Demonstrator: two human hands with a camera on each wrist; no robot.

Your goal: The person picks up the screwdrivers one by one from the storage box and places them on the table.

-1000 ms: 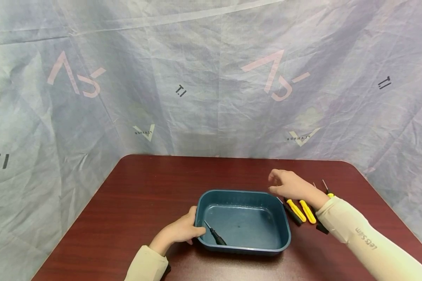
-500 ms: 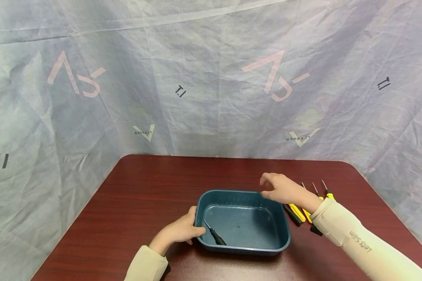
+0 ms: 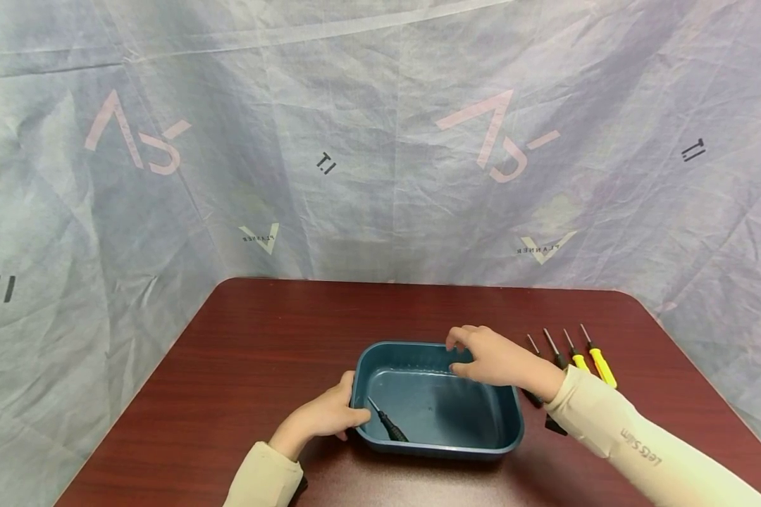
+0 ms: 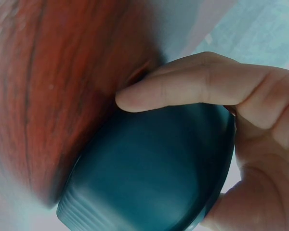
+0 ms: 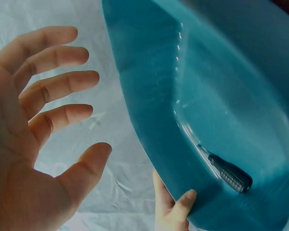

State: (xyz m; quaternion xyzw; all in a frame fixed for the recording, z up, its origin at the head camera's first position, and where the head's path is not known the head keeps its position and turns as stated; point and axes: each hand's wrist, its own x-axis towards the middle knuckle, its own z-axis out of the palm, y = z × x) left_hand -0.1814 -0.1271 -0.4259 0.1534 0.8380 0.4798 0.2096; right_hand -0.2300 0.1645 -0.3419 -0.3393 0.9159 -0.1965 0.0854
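A dark teal plastic tray (image 3: 431, 412) rests on the table in the head view. Inside it, near the left wall, lies a black-handled screwdriver (image 3: 392, 427), its thin shaft pointing away. My left hand (image 3: 330, 412) grips the tray's left side, thumb over the rim and fingers along the outer wall; the left wrist view shows those fingers (image 4: 168, 89) against the wall. Above the tray's back right part hovers my right hand (image 3: 493, 356). Its fingers are spread and relaxed with nothing between them, as the right wrist view also shows.
Several screwdrivers lie side by side right of the tray, partly hidden by my right arm; one has a yellow handle (image 3: 602, 367). The reddish-brown table (image 3: 260, 338) extends to the left and behind. A printed grey cloth (image 3: 380, 141) hangs behind it.
My right hand has moved left and slightly toward me, from the tray's back right corner to over its inside. More screwdrivers at the right now show. The left hand and tray stay put.
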